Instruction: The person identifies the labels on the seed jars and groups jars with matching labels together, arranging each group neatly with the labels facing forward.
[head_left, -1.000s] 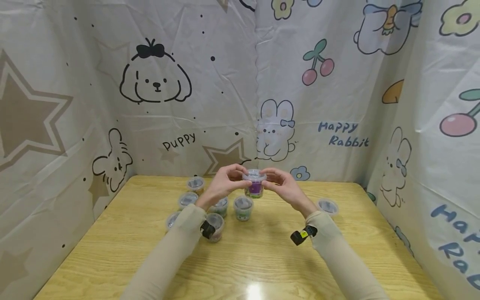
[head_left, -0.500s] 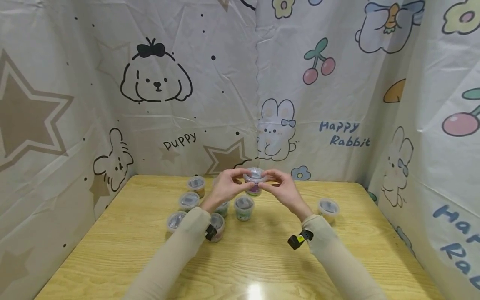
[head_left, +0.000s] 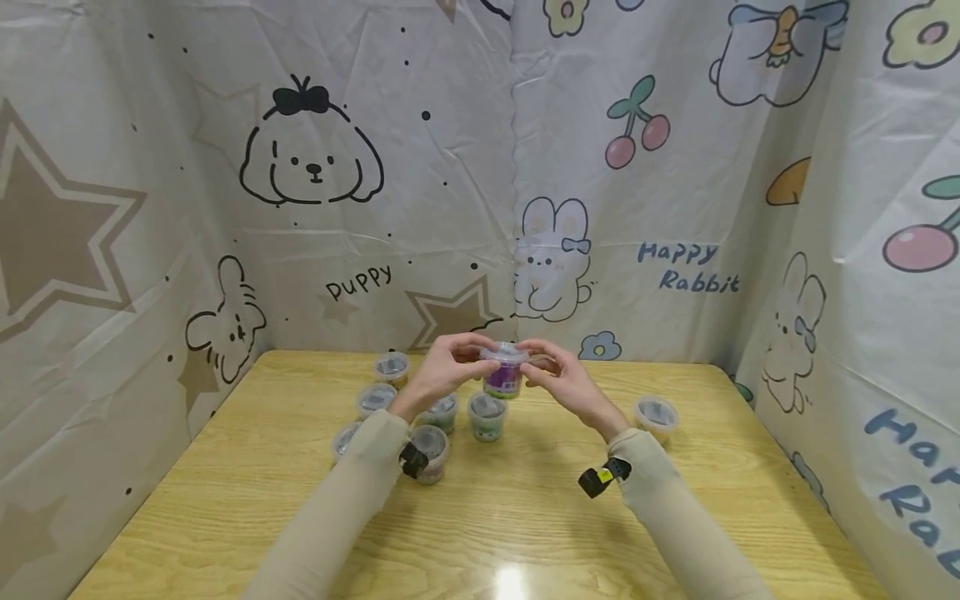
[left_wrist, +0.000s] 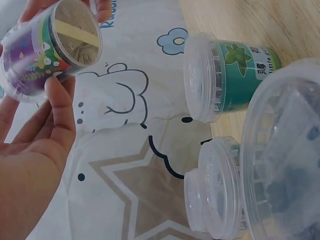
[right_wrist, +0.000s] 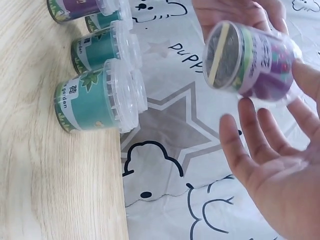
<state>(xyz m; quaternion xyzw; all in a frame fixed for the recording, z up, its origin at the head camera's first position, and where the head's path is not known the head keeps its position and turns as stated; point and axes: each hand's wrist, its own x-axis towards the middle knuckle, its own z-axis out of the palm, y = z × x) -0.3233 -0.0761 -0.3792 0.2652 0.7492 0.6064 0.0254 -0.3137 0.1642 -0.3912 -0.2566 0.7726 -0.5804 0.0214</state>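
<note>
My left hand [head_left: 444, 370] and right hand [head_left: 567, 382] hold a lidded plastic cup [head_left: 502, 380] with a purple label between them, raised above the far part of the table. Each hand has its thumb on the near side and fingertips around the lid rim. In the left wrist view the cup [left_wrist: 37, 55] is tilted, showing its clear bottom with a pale yellow strip across dark contents. The right wrist view shows the same cup [right_wrist: 250, 62] between both hands, the lower fingers of the right hand [right_wrist: 285, 172] spread. Just below, a green-labelled cup [head_left: 487, 418] stands upright on the table.
Several more lidded cups stand left of centre, among them a near one [head_left: 431, 457] partly behind the left wrist and a far one [head_left: 392, 368]. One cup [head_left: 657, 417] stands alone at the right, beside my right forearm. Printed cloth [head_left: 450, 167] hangs behind the table [head_left: 525, 533].
The held cup rose slightly and tipped its lid toward the head camera, then came back down a little to the left, its purple label showing more. Both hands moved with it and kept their hold.
</note>
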